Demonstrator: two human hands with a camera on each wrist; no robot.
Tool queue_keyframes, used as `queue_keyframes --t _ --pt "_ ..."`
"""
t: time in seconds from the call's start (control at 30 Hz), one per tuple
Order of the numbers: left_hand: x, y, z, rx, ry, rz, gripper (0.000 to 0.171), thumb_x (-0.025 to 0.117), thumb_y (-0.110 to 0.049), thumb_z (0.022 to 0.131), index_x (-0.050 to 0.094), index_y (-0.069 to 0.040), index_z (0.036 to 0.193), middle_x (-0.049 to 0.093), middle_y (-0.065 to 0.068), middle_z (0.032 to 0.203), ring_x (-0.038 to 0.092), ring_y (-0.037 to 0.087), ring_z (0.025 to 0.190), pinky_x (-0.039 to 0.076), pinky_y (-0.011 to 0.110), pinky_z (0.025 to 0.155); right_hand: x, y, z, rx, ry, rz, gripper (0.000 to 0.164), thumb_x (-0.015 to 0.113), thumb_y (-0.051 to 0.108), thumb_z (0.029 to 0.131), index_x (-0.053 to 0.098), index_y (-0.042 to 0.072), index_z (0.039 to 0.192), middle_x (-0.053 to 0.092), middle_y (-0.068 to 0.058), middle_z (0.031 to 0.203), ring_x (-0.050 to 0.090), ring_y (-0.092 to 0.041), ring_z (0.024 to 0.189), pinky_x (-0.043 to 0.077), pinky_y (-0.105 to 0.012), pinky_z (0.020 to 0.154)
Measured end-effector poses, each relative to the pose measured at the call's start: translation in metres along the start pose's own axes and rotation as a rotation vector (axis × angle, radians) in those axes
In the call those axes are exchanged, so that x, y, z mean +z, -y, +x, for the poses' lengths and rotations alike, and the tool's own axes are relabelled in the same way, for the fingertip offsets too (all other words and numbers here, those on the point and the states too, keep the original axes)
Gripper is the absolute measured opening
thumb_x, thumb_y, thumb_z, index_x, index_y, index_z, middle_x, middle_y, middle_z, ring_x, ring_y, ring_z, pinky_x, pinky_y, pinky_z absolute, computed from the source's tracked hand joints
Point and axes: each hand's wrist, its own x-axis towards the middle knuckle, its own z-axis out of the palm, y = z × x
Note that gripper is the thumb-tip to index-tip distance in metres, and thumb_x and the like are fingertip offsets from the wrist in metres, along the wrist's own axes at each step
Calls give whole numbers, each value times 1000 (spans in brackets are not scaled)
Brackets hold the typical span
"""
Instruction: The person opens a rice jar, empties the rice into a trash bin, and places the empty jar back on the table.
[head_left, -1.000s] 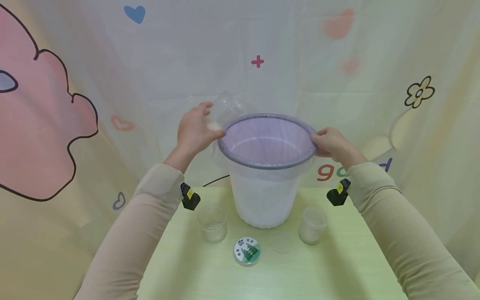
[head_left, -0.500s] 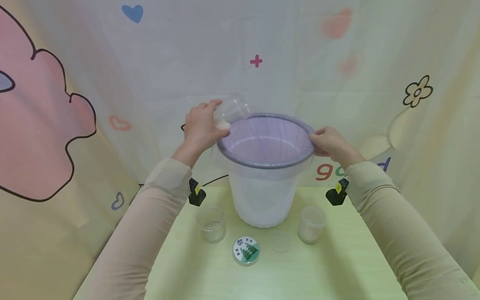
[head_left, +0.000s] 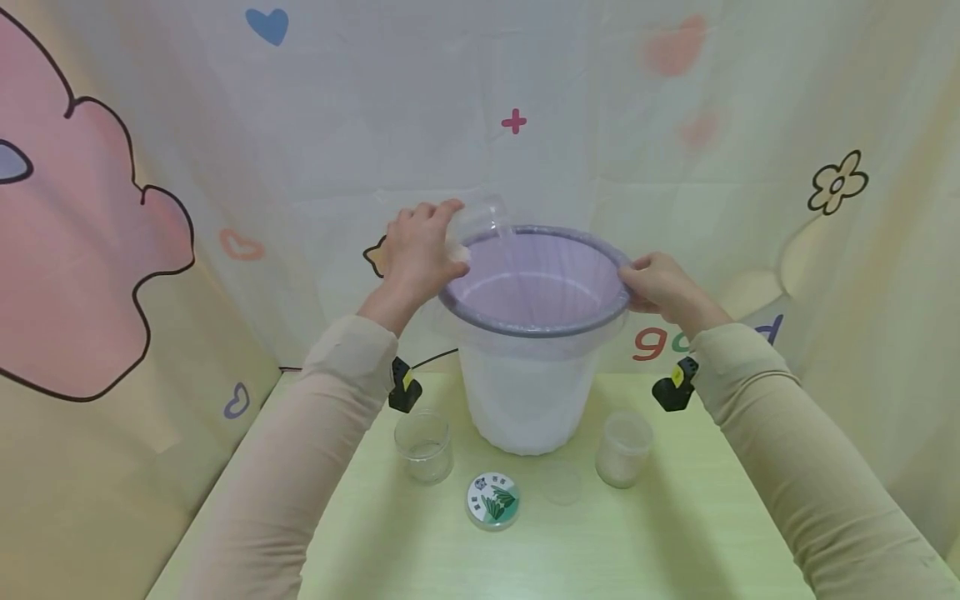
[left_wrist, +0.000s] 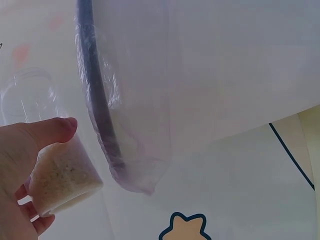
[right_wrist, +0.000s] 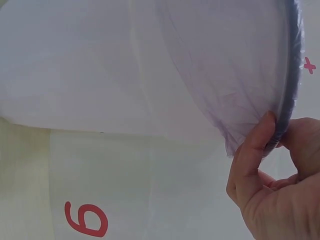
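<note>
Containers and hands at the worktop [head_left: 540, 560]. A tall white bucket [head_left: 525, 404] stands upright at the far side, its grey rim [head_left: 534, 331] covered by a thin lilac plastic bag [head_left: 540, 287] that lines the inside and hangs over the outside. A clear cup [head_left: 482, 218] leans at the bucket's left edge, its upper part reaching over the opening; pale, grainy contents [left_wrist: 65, 175] lie toward its lower end, as the left wrist view shows. The left hand [head_left: 420, 250] grips this cup, fingers [left_wrist: 52, 131] curved around the wall and spread only as wide as the cup; whether the cup touches the rim cannot be told. The right hand [head_left: 663, 287] pinches the rim and bag at the bucket's right edge, fingers [right_wrist: 254, 146] nearly closed, with the covered edge between them and the thumb. In front of the bucket, a clear jar [head_left: 424, 454] stands upright on the left, and a translucent tub [head_left: 624, 454] with pale contents stands on the right. Between them lie a round lid [head_left: 492, 500] printed with green leaves and, just beside it, a clear disc [head_left: 561, 485].
</note>
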Motion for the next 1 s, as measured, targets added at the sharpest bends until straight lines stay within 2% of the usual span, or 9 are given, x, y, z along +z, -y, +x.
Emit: queue_keyframes --t 0.3,0.67,1.0 --pt "1 -4 1 78 0 76 78 77 -31 74 36 -22 140 46 8 133 39 31 120 32 42 100 0 0 0 1 -3 -7 53 40 19 94 26 -13 134 43 -17 113 56 -6 72 52 -24 78" --pt "3 -5 1 134 8 132 76 76 -27 75 37 -22 139 46 7 131 37 29 122 28 42 104 -1 -2 1 3 3 -2 54 40 19 94 25 -13 135 42 -17 113 56 -5 71 52 -21 74" --pt "3 -5 1 194 2 187 75 76 -25 75 37 -21 139 46 7 130 37 30 121 29 41 103 0 -2 1 -3 -7 1 53 40 18 93 25 -12 133 43 -17 112 56 -6 71 52 -20 73"
